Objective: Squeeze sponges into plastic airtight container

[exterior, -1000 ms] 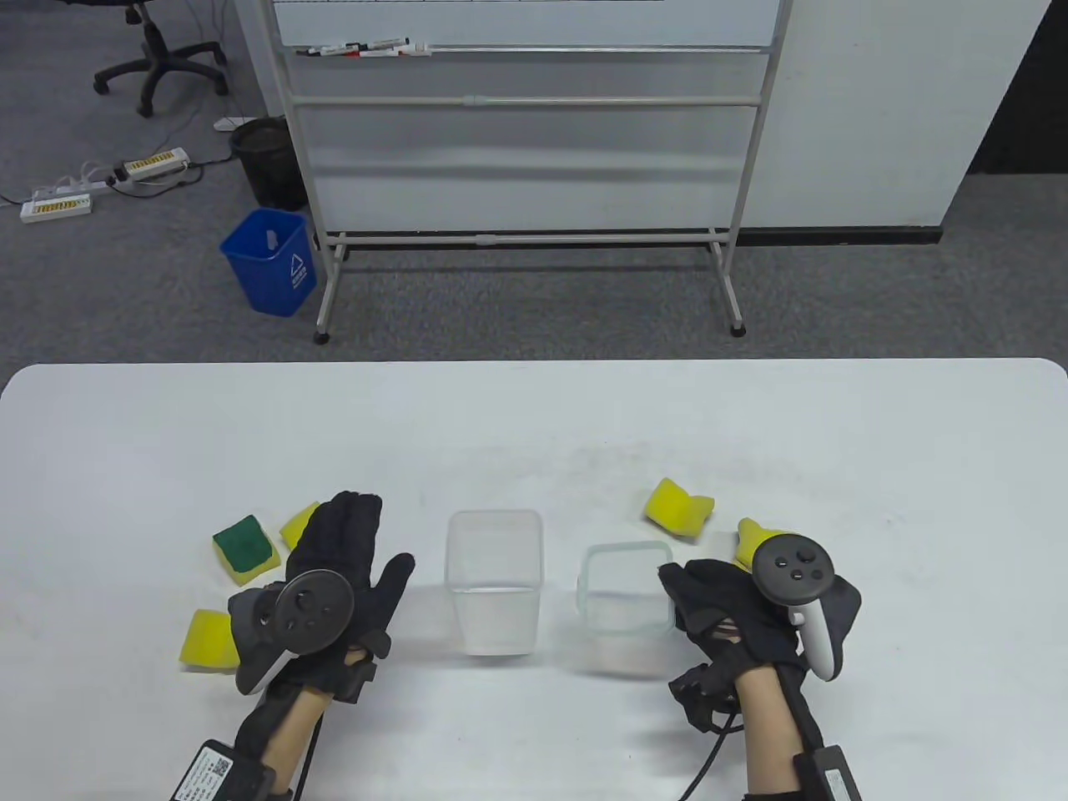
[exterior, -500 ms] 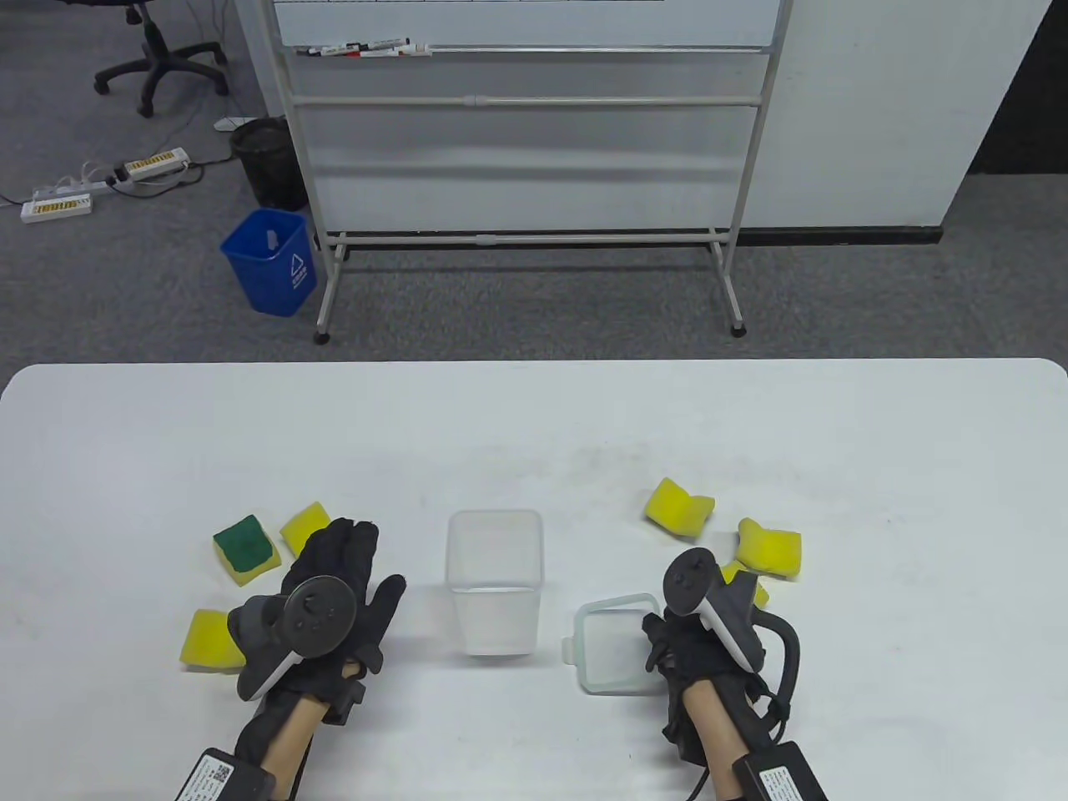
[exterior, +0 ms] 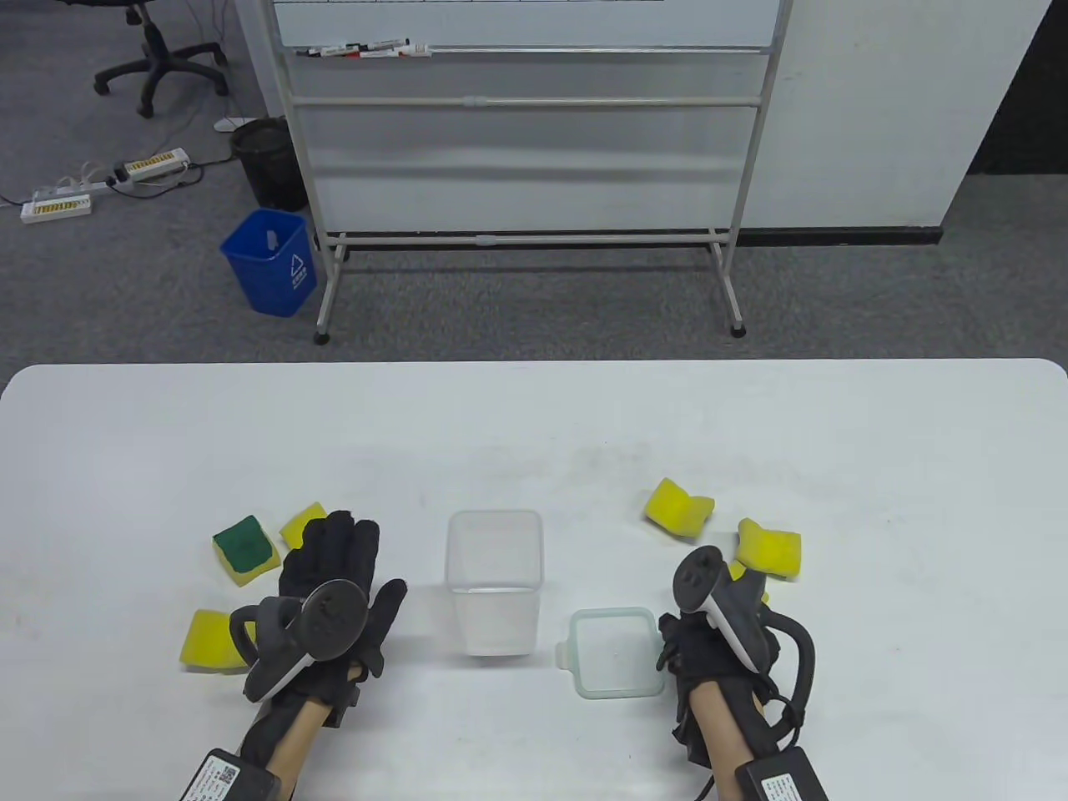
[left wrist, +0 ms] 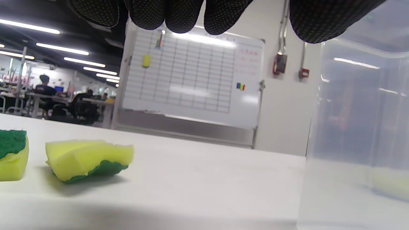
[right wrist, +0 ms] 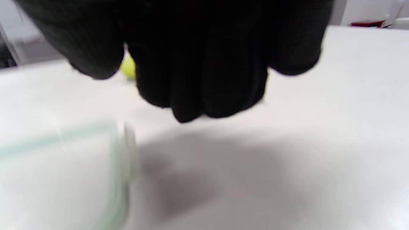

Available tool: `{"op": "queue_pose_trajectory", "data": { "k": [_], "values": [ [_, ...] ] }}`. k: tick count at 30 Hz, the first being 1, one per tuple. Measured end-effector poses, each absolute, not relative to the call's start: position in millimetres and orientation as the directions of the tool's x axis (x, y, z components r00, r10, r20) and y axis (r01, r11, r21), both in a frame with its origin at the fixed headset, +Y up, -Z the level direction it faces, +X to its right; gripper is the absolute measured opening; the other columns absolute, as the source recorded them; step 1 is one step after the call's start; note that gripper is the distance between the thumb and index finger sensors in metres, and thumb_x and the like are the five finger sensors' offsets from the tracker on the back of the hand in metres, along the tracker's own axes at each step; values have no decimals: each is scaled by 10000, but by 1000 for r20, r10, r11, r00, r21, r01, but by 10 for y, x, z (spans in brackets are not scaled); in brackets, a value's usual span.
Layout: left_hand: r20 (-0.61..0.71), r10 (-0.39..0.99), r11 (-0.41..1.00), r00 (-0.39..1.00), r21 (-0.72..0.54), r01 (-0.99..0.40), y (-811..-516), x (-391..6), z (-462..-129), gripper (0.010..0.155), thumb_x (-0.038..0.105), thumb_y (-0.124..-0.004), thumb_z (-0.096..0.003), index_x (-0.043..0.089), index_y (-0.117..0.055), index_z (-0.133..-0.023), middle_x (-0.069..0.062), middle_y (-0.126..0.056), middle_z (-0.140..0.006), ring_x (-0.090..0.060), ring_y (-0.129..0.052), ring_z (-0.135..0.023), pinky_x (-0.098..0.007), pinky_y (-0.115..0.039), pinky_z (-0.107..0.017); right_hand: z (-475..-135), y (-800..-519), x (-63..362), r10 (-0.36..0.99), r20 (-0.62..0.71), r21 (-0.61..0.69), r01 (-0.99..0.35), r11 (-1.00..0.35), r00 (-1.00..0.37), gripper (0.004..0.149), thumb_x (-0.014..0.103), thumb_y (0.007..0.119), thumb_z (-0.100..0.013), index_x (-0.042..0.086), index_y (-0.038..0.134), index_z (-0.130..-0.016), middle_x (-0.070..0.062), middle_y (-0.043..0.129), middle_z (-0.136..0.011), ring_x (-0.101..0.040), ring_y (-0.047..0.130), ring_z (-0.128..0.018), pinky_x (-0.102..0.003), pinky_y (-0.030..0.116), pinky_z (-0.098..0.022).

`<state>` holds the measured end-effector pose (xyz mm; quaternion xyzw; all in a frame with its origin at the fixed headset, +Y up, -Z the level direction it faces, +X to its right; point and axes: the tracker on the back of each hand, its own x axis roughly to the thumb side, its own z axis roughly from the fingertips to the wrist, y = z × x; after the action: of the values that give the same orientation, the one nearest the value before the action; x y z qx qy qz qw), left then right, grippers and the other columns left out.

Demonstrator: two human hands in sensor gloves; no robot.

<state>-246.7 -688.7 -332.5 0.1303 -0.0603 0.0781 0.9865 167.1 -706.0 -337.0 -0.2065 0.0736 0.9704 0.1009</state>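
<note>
The clear plastic container [exterior: 495, 580] stands open at the middle of the table; it also shows in the left wrist view [left wrist: 358, 127]. Its lid [exterior: 613, 651] lies flat to its right. My right hand [exterior: 672, 638] rests by the lid's right edge, fingers loosely curled, holding nothing. My left hand [exterior: 380, 561] is spread open, palm down, left of the container and empty. Yellow sponges lie around: a green-topped one [exterior: 244, 550], one by my left fingers [exterior: 302, 524], one by my left wrist [exterior: 209, 641], and two on the right [exterior: 679, 506] [exterior: 769, 549].
Another yellow sponge [exterior: 738, 572] is partly hidden behind my right hand's tracker. In the left wrist view a yellow-and-green sponge [left wrist: 89, 159] lies just ahead of my fingertips [left wrist: 185, 16]. A whiteboard stand [exterior: 526, 234] is beyond the table's far edge.
My right hand carried the lid toward the table's front edge, tilted it, then laid it flat and let go. My left hand stayed almost still.
</note>
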Motion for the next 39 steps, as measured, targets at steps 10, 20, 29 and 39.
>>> {"op": "queue_pose_trajectory", "data": {
  "k": [10,20,29,39],
  "values": [
    [144,137,957,980,234,-169,-6886,-2457,-3322,770,600,-674,-462,215,-456,-1092,-157,-419,-1184,-424,-448,-1089,-637,-525,-752,-3431,-7206,1781,233,-338,58,-267,-962,-912,512,523,803,-461,297,908,-908,-137,657,-1110,-392,695,-991,-593,594,-699],
    [150,144,958,978,227,-176,-6889,-2446,-3323,770,599,-673,-464,215,-452,-1093,-159,-415,-1185,-426,-449,-1088,-638,-528,-751,-3518,-7366,1776,179,-327,55,-208,-977,-928,566,517,802,-447,196,917,-898,-114,734,-1075,-360,821,-929,-586,607,-705],
    [195,253,916,947,265,-300,-6812,-2423,-3272,770,597,-678,-462,207,-454,-1088,-151,-461,-1176,-415,-495,-1082,-630,-557,-745,-3366,-6979,1666,551,-83,-251,-517,-818,-831,573,509,818,-427,176,914,-883,-125,759,-1043,-350,874,-875,-557,661,-681],
    [310,553,728,773,271,-629,-6661,-2387,-3133,728,595,-701,-456,207,-561,-1056,-128,-643,-1121,-384,-674,-1026,-614,-665,-698,-3281,-6280,996,773,329,-203,-840,-504,-543,549,492,836,-428,189,917,-878,-113,772,-1038,-328,909,-861,-545,664,-693]
  ]
}}
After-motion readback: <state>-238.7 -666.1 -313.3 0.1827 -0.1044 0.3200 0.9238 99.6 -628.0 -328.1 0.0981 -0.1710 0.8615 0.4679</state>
